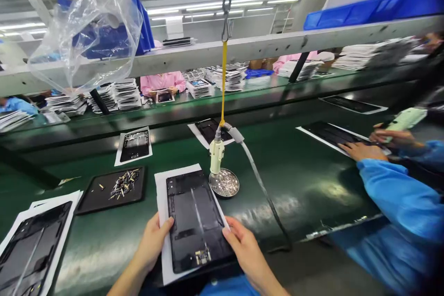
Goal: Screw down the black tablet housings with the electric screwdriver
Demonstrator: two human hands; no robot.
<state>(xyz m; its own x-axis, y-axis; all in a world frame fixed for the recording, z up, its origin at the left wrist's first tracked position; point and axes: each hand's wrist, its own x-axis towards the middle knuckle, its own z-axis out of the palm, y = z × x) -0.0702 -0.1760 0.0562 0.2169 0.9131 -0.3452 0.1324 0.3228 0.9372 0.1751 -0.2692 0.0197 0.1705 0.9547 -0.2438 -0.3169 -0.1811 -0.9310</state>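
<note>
My left hand (155,239) grips the left edge of a black tablet housing (194,212) and the white sheet (162,194) beneath it, thumb on top. On the opposite side, my right hand (243,243) holds the right edge, its thumb also on the housing. A small circuit piece (203,256) sits at the housing's near end. Just beyond the housing, a pale green screwdriver (217,156) hangs from a yellow strap (224,83) over a round dish of small metal parts (227,184).
A black tray (90,199) with small connectors lies left, near another housing (29,249). More housings (136,144) rest on the green bench (270,148). A grey cable (258,173) curves to the right. At right, a co-worker's blue sleeve (398,194) reaches over a housing.
</note>
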